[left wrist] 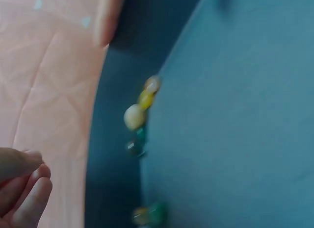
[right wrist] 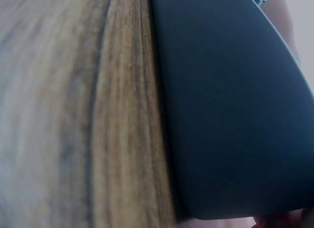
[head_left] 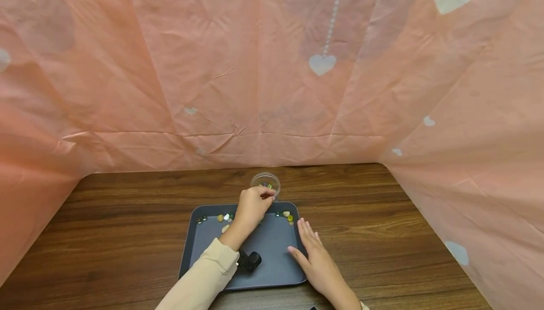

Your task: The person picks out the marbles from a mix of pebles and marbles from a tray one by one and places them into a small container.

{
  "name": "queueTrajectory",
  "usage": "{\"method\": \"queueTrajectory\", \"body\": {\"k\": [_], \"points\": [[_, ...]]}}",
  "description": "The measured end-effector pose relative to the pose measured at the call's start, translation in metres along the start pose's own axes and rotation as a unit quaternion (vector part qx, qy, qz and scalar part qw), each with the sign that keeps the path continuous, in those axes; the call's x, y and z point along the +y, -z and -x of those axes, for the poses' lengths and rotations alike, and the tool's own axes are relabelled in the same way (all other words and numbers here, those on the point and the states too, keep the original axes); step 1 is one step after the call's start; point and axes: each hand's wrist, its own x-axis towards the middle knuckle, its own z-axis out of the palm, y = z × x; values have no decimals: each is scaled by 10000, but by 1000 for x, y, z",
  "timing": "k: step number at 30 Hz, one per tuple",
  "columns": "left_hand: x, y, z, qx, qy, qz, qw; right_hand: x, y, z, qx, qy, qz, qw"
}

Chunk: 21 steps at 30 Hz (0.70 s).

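My left hand (head_left: pixel 250 206) reaches across the dark grey tray (head_left: pixel 272 272) to the near rim of a clear round dish (head_left: pixel 272 179). Thumb and fingers of that hand come together at the tips in the left wrist view; whether something small sits between them is hidden. A few small coloured pieces show inside the dish. With fingers extended, my right hand (head_left: pixel 318 262) rests along the tray's right edge. Along the tray's far side lie glassy beads and pebbles, among them a yellow bead (left wrist: pixel 146 99), a cream pebble (left wrist: pixel 134 117) and dark green beads (head_left: pixel 201 219).
A black wrist camera (head_left: pixel 250 261) hangs under my left wrist, above the tray. The tray stands on a brown wood-grain table (head_left: pixel 382 234). Pink sheeting with white hearts (head_left: pixel 255 88) rises behind the table and at both sides.
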Motion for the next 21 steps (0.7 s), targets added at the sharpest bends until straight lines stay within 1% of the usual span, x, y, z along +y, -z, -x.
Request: {"method": "queueTrajectory", "body": {"k": [4,8,12,14,21], "points": [[-5,-8,11,-78,107,100,9999,0,0,-1,12,44,56,10000],[-13,-13,16,-267,209,48,9994,0,0,-1,21,78,46,10000],[-18,-16,16,-529,227,-5,9983,-1,0,-1,-5,75,15,10000],[-19,-18,16,-598,220,-64,9979,-1,1,-1,-58,25,-20,10000],[-20,-26,14,-583,161,-220,9979,2,3,-1,-108,-68,0,9999]]}}
